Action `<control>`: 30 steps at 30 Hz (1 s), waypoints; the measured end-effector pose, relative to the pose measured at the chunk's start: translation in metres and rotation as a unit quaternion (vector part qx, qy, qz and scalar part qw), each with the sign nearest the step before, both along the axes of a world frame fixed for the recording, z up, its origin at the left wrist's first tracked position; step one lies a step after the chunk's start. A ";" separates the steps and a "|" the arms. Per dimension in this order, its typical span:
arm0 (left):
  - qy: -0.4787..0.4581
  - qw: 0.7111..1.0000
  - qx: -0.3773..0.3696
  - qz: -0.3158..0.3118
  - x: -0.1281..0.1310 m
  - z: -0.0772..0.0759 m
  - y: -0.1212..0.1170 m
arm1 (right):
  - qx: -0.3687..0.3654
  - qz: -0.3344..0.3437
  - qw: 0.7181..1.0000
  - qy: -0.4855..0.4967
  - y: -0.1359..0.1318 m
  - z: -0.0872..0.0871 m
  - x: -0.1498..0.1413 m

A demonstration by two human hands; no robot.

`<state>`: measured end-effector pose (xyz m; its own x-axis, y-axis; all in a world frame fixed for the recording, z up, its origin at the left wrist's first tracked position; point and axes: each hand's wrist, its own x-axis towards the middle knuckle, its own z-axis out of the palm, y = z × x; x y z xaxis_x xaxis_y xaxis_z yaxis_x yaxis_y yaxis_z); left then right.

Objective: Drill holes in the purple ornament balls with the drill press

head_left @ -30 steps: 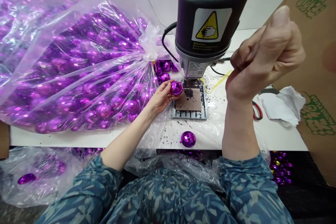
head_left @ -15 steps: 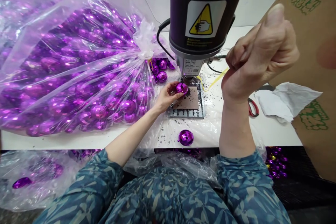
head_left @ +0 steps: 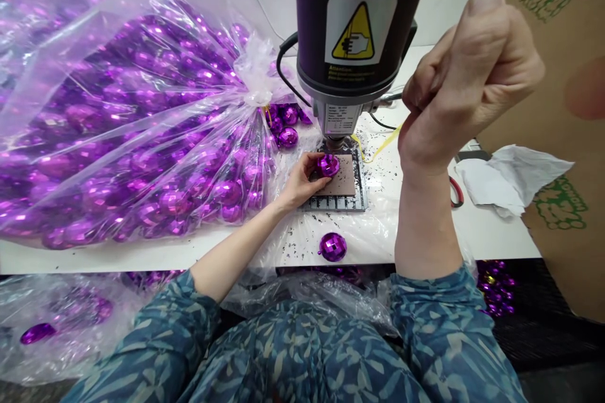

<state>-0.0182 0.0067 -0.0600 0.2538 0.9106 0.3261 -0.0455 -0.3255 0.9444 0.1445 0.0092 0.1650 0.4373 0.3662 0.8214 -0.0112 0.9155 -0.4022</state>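
Observation:
My left hand (head_left: 301, 181) pinches a faceted purple ball (head_left: 328, 165) and holds it on the brown plate (head_left: 345, 179) under the spindle of a grey bench drill press (head_left: 359, 25). My right hand (head_left: 467, 82) is raised beside the machine head, fingers wrapped in a fist round its lever, which is mostly hidden inside the fist. A second purple ball (head_left: 332, 246) lies loose near the table's front edge, among dark shavings.
A large clear bag (head_left: 123, 119) full of purple balls fills the table's left. A cardboard box (head_left: 562, 107) stands at right, with white paper (head_left: 510, 179) and red-handled scissors (head_left: 456, 192) beside it. More balls lie in bags below the table edge.
My left hand has carried the purple ball rightward from beside the plate to a spot under the spindle. The right fist has stayed on the lever.

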 end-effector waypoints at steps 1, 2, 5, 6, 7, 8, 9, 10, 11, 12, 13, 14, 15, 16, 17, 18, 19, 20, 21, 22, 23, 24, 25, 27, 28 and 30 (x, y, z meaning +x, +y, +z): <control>0.002 1.000 -0.002 0.004 0.001 0.002 -0.002 | -0.005 -0.009 1.000 0.001 0.000 0.001 0.000; 0.002 1.000 -0.008 0.011 0.002 0.005 -0.004 | -0.006 -0.020 1.000 0.002 0.000 0.002 -0.001; -0.006 0.998 -0.039 0.038 0.007 0.015 -0.010 | -0.001 -0.031 0.999 0.010 0.002 0.004 -0.002; -0.009 0.997 -0.051 0.049 0.008 0.018 -0.012 | -0.001 -0.025 1.000 0.012 0.005 0.006 -0.001; -0.012 0.996 -0.060 0.061 0.010 0.020 -0.013 | -0.003 -0.014 1.000 0.010 0.008 0.008 -0.001; -0.016 0.995 -0.067 0.070 0.011 0.022 -0.014 | -0.006 0.000 1.000 0.008 0.011 0.010 0.000; -0.021 0.994 -0.073 0.076 0.012 0.023 -0.014 | -0.013 0.013 1.000 0.008 0.016 0.013 0.001; -0.026 0.994 -0.076 0.076 0.013 0.023 -0.014 | -0.026 0.026 0.999 0.008 0.020 0.017 0.002; -0.031 0.994 -0.079 0.072 0.014 0.023 -0.014 | -0.042 0.035 0.998 0.017 0.024 0.021 0.003; -0.035 0.994 -0.081 0.065 0.014 0.023 -0.014 | -0.063 0.042 0.997 0.025 0.027 0.024 0.003; -0.037 0.994 -0.083 0.058 0.015 0.023 -0.015 | -0.080 0.045 0.995 0.036 0.030 0.028 0.003; -0.037 0.994 -0.085 0.053 0.016 0.022 -0.015 | -0.090 0.047 0.994 0.046 0.032 0.031 0.003; -0.037 0.994 -0.087 0.050 0.016 0.022 -0.016 | -0.094 0.050 0.993 0.052 0.033 0.033 0.002; -0.035 0.994 -0.088 0.048 0.017 0.022 -0.017 | -0.090 0.055 0.993 0.056 0.034 0.035 0.002; -0.034 0.994 -0.089 0.045 0.018 0.022 -0.017 | -0.087 0.061 0.993 0.057 0.033 0.036 0.001; -0.034 0.994 -0.091 0.041 0.018 0.023 -0.018 | -0.088 0.065 0.993 0.051 0.032 0.036 0.001; -0.034 0.994 -0.093 0.037 0.019 0.023 -0.018 | -0.090 0.063 0.993 0.047 0.031 0.035 0.001; -0.035 0.994 -0.095 0.035 0.019 0.023 -0.018 | -0.094 0.060 0.993 0.039 0.029 0.034 0.001; -0.036 0.994 -0.096 0.034 0.019 0.023 -0.018 | -0.098 0.054 0.993 0.031 0.028 0.032 0.001; -0.037 0.994 -0.097 0.035 0.018 0.023 -0.018 | -0.096 0.049 0.994 0.025 0.026 0.030 0.001; -0.038 0.994 -0.097 0.035 0.017 0.023 -0.018 | -0.089 0.046 0.995 0.021 0.024 0.028 0.002; -0.039 0.994 -0.096 0.034 0.016 0.022 -0.018 | -0.079 0.045 0.996 0.017 0.022 0.025 0.002; -0.039 0.994 -0.094 0.032 0.015 0.022 -0.017 | -0.064 0.043 0.997 0.015 0.020 0.022 0.002; -0.038 0.995 -0.090 0.027 0.013 0.021 -0.015 | -0.030 0.036 0.999 0.011 0.018 0.016 0.003; -0.040 0.995 -0.091 0.025 0.012 0.021 -0.014 | -0.019 0.033 0.999 0.009 0.017 0.014 0.003; -0.051 0.994 -0.098 0.021 0.011 0.020 -0.011 | -0.007 0.025 1.000 0.009 0.017 0.011 0.003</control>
<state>-0.0072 -0.0046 -0.0400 0.1884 0.9683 0.1639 -0.1353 -0.1397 0.9809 0.1473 0.0261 0.1762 0.4319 0.3992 0.8088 -0.0647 0.9081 -0.4137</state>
